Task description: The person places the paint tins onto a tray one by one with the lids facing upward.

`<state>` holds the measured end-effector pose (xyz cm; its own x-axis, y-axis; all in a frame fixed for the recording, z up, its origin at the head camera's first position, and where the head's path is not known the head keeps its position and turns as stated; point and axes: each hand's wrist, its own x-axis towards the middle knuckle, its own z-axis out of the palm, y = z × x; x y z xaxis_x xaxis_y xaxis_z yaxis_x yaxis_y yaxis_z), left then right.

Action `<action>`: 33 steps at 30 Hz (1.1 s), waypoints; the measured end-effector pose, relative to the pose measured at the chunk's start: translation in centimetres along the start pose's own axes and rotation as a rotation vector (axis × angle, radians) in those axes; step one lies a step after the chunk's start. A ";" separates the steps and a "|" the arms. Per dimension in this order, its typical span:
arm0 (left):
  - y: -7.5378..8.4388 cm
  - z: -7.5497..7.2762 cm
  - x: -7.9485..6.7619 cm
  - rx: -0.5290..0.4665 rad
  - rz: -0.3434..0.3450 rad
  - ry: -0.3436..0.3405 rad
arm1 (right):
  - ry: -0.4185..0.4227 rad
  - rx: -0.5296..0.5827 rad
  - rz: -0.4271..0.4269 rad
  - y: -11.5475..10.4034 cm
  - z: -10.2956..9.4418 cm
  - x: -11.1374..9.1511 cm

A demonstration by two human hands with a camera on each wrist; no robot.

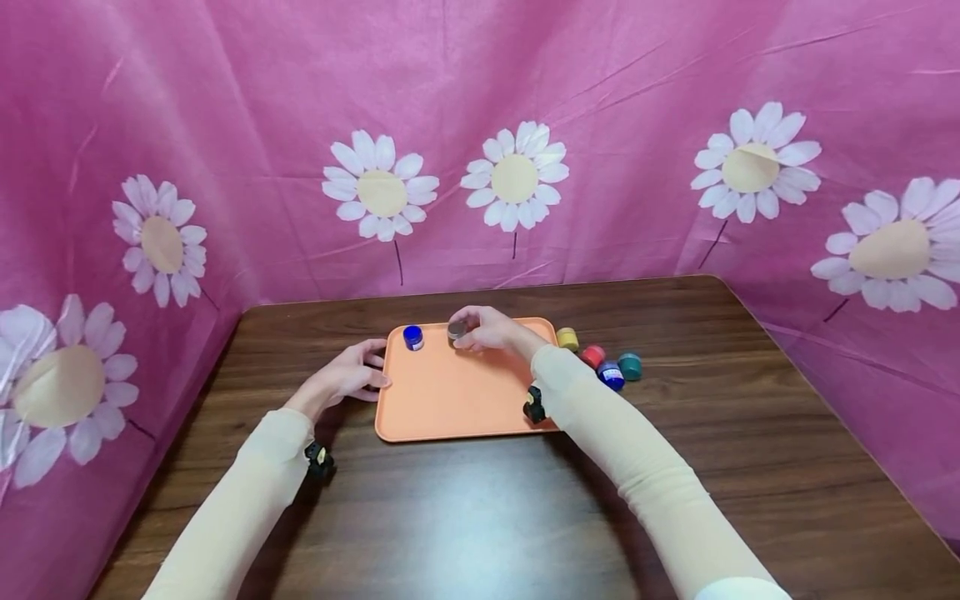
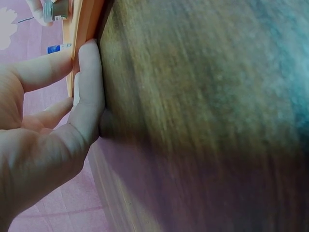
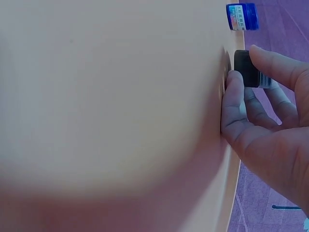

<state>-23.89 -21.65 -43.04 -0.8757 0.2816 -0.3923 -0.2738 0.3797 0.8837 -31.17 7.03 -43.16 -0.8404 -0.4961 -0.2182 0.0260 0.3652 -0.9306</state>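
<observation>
An orange tray (image 1: pixel 450 400) lies on the wooden table. My left hand (image 1: pixel 345 375) is at its left edge; in the left wrist view the thumb (image 2: pixel 53 70) lies on the rim and a finger (image 2: pixel 88 72) bears on the outer side. Towards the tray's far edge, my right hand (image 1: pixel 491 329) grips a small dark paint jar (image 3: pixel 246 68) between thumb and fingers, low over the tray surface. Whether the jar touches the tray I cannot tell. A blue paint jar (image 1: pixel 413 337) stands in the tray's far left corner, left of the dark one.
Just right of the tray sit a yellow jar (image 1: pixel 567 338), a red jar (image 1: pixel 593 357), a second blue jar (image 1: pixel 611 375) and a green jar (image 1: pixel 631 366). A pink curtain (image 1: pixel 450 258) with daisies surrounds the table (image 1: pixel 465 517) at the back and sides.
</observation>
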 end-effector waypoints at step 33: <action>0.2 -0.2 0.5 0.003 -0.015 -0.010 | 0.037 0.059 0.026 0.1 0.0 0.2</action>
<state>-24.42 -21.65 -43.03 -0.8674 0.2850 -0.4079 -0.2853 0.3868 0.8769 -31.35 6.93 -43.35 -0.8585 -0.4572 -0.2322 0.0788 0.3298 -0.9407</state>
